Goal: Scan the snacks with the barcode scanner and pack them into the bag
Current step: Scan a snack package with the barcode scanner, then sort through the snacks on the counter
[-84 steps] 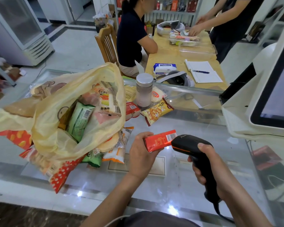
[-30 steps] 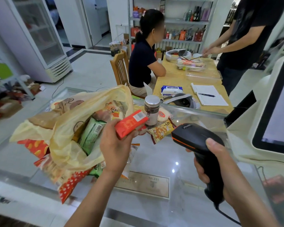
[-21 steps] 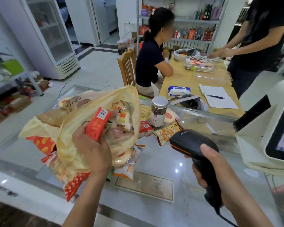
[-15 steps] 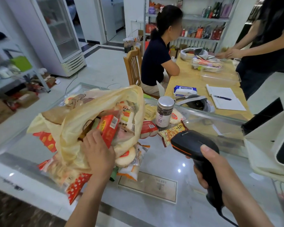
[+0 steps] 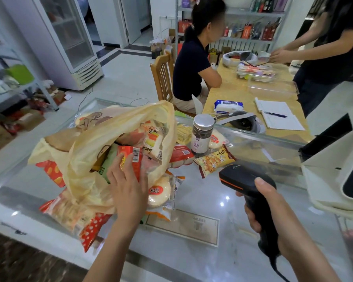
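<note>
A yellow plastic bag [image 5: 84,159] lies open on the glass counter [image 5: 222,237], stuffed with snack packs. In its mouth sits a small red snack pack [image 5: 131,155] with its barcode facing up. My left hand [image 5: 128,186] rests on that pack with straight, spread fingers. Over the counter to the right, my right hand [image 5: 263,212] grips a black barcode scanner [image 5: 247,180] with an orange stripe, its head pointing left. Loose snacks lie around the bag: a yellow-orange pack [image 5: 214,160], a red pack [image 5: 181,154] and a rice cracker pack [image 5: 159,192].
A jar with a silver lid [image 5: 202,133] stands behind the loose snacks. A white checkout terminal [image 5: 334,180] fills the right edge. Beyond the counter, a person sits at a wooden table [image 5: 232,92] and another stands by it.
My left hand carried the red pack from in front of the scanner leftwards into the bag's mouth, and its fingers have straightened over it. The scanner stayed roughly where it was.
</note>
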